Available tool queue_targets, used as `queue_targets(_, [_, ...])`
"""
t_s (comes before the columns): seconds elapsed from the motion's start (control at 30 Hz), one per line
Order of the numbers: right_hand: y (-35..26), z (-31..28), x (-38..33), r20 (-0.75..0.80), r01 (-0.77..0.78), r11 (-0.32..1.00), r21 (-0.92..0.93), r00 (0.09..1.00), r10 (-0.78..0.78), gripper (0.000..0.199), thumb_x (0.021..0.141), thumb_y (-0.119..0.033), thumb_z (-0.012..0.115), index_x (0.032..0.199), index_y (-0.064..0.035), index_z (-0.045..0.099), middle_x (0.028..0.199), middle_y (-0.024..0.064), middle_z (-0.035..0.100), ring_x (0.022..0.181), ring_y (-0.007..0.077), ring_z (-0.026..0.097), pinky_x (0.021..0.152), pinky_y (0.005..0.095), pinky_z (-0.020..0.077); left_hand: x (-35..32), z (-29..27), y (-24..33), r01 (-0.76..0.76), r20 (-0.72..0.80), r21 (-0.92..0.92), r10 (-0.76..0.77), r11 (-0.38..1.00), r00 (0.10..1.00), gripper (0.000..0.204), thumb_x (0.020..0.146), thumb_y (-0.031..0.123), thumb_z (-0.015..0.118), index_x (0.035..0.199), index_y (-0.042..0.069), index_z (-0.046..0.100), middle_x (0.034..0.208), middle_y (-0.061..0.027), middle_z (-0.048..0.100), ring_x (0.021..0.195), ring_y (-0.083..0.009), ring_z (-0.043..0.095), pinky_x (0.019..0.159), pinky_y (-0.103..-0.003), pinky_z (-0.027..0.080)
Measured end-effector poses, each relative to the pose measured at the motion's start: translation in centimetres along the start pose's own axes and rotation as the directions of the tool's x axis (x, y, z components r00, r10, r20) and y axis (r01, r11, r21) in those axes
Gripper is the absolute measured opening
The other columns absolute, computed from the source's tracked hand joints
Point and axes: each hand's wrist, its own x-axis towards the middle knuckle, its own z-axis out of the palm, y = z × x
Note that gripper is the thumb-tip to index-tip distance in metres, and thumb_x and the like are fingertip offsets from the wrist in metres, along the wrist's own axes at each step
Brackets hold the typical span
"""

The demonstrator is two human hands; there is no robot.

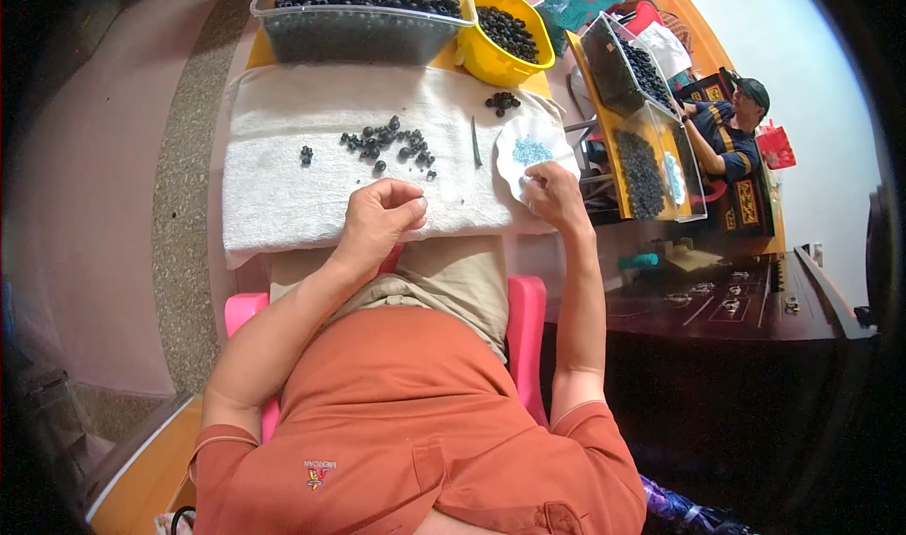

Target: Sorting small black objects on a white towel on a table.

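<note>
My left hand [385,216] hovers over the front edge of a white cloth [283,195], thumb and fingers pinched together; whatever they may hold is too small to make out. At the right, my right hand [555,195] reaches over the near side of a white scalloped dish [505,160], its fingers bunched and partly hidden. Tiny light-blue beads [531,150] lie in that dish. Loose black beads [377,139] of mixed sizes are scattered mid-cloth, beyond my left hand. Smaller groups sit to their left and at the far right. A thin dark pointed tool [476,142] lies left of the dish.
Behind the cloth stand a clear bin [363,35] and a yellow tub [510,49], both with black beads. Further right, a side table [618,172] carries more clear bead bins, where a person in a cap [736,125] sits. Pink chair arms [527,337] flank me.
</note>
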Motion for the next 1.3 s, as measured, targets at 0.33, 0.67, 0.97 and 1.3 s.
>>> queue_targets(0.33, [1.3,0.2,-0.6,-0.111,-0.029,0.993,0.112,0.993,0.042,0.017,0.082,-0.004,0.065,0.098,0.0027,0.066,0.081,0.0152,0.067,0.075,0.0219,0.067,0.070,0.0322,0.0521,0.0,0.1,-0.1,0.001,-0.021,-0.035,-0.001,0.999,1.000,0.011,0.087,0.003,0.068,0.095,-0.002,0.064,0.084,-0.0059,0.066,0.072,-0.0099,0.062,0.069,-0.024,0.054])
queue_targets(0.67, [-7.6,0.9,-2.4,0.174,-0.216,0.409,0.887,0.975,0.137,0.007,0.084,0.003,0.067,0.091,0.0054,0.067,0.077,0.0085,0.067,0.067,0.0155,0.066,0.063,0.0273,0.0551,-0.3,0.3,0.7,0.019,0.009,-0.073,-0.019,0.997,1.000,0.013,0.087,0.004,0.070,0.097,-0.001,0.064,0.086,-0.0057,0.066,0.073,-0.0100,0.063,0.069,-0.023,0.055])
queue_targets(0.97, [-10.8,3.2,-1.8,0.370,-0.339,0.305,0.890,0.928,-0.048,0.009,0.081,0.003,0.070,0.089,0.0046,0.066,0.079,0.0101,0.068,0.069,0.0159,0.067,0.065,0.0278,0.0569,-0.5,0.4,1.2,0.099,0.253,-0.160,-0.056,0.982,0.966,0.014,0.089,0.005,0.067,0.101,-0.001,0.063,0.092,-0.0072,0.067,0.082,-0.0137,0.067,0.074,-0.026,0.057])
queue_targets(1.3, [-10.3,2.9,-2.1,0.452,-0.413,0.227,0.882,0.877,-0.161,0.009,0.079,0.007,0.070,0.086,0.0058,0.065,0.085,0.0120,0.068,0.076,0.0214,0.070,0.068,0.0283,0.0569,-0.4,-0.1,1.1,0.235,0.388,-0.180,-0.150,0.955,0.910,0.013,0.087,0.004,0.069,0.098,0.000,0.062,0.089,-0.0085,0.066,0.080,-0.0167,0.066,0.075,-0.029,0.057])
